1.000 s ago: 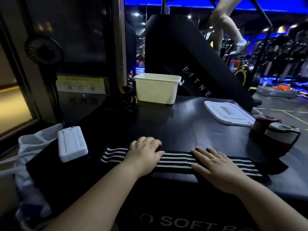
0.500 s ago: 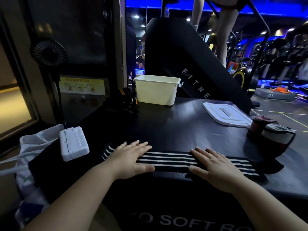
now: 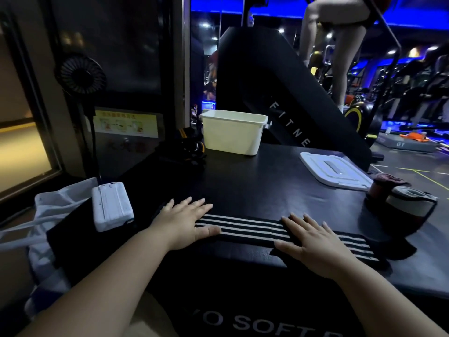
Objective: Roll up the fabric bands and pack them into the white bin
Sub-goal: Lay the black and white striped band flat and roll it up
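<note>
Head view, striped band (image 3: 255, 228) laid flat along the near table (image 3: 255, 181) edge, pressed by flat, open left hand (image 3: 185, 223) and right hand (image 3: 315, 242), bin (image 3: 232, 136) at far edge.

Gym, dim blue light. Left hand (image 3: 184, 222) and right hand (image 3: 313, 237) lie flat, fingers straight, on striped band (image 3: 247, 227) stretched along near edge of black padded platform (image 3: 243, 186). White bin (image 3: 233, 135) stands at far edge, well apart from band. White lid (image 3: 335, 170) lies to bin's right. Rolled bands (image 3: 410, 210) sit at right edge. Dark straps (image 3: 187, 147) heaped just left of bin. White case (image 3: 112, 207) near left hand.
</note>
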The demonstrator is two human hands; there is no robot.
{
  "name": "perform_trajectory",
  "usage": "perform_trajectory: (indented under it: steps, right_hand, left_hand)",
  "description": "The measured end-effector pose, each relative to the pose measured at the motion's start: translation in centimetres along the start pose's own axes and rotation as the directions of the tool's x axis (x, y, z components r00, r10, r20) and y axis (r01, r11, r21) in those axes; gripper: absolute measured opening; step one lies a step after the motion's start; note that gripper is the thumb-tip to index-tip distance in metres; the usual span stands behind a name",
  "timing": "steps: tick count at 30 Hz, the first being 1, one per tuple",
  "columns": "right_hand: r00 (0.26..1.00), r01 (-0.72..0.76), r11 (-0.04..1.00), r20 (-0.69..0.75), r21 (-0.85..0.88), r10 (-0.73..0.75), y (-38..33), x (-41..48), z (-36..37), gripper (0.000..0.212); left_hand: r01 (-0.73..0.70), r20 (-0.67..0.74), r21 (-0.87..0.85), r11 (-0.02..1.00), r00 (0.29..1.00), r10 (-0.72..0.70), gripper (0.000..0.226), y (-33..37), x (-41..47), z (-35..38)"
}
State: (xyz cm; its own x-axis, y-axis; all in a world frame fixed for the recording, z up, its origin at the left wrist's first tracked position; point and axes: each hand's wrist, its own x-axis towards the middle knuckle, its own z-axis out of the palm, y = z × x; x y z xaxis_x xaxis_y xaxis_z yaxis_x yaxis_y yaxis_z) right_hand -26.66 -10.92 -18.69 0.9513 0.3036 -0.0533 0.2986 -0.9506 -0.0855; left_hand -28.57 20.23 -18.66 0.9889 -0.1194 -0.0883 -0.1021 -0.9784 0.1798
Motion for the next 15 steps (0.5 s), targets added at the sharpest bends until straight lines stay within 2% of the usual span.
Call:
perform_trajectory:
  steps: [2, 6, 10, 13, 15]
  right_hand:
    - [1.000, -0.003, 1.000, 0.006, -0.009, 0.003, 0.2, 0.0, -0.1, 0.136]
    - [1.000, -0.021, 1.000, 0.023, -0.009, 0.021, 0.5, -0.3, -0.3, 0.137]
    - [0.998, -0.032, 0.999, 0.044, -0.023, 0.033, 0.3, -0.2, -0.5, 0.138]
    - [0.996, -0.026, 1.000, 0.081, -0.012, 0.027, 0.0, 0.2, -1.0, 0.140]
    - [0.997, -0.008, 1.000, 0.076, 0.009, 0.007, -0.5, 0.8, -1.8, 0.131]
  left_hand:
    - [0.043, -0.032, 0.015, 0.999, 0.999, -0.043, 0.095, -0.2, -0.4, 0.3]
    - [0.061, -0.007, 0.006, 0.998, 0.998, -0.061, 0.107, -0.2, -0.6, 0.1]
    - [0.073, 0.009, 0.014, 0.997, 0.997, -0.073, 0.087, -0.1, -0.3, 0.0]
    - [0.088, 0.083, -0.022, 0.996, 0.993, -0.086, 0.079, -0.2, -0.2, -0.8]
    - [0.119, 0.089, -0.079, 0.990, 0.990, -0.112, 0.071, 0.4, -0.1, -2.0]
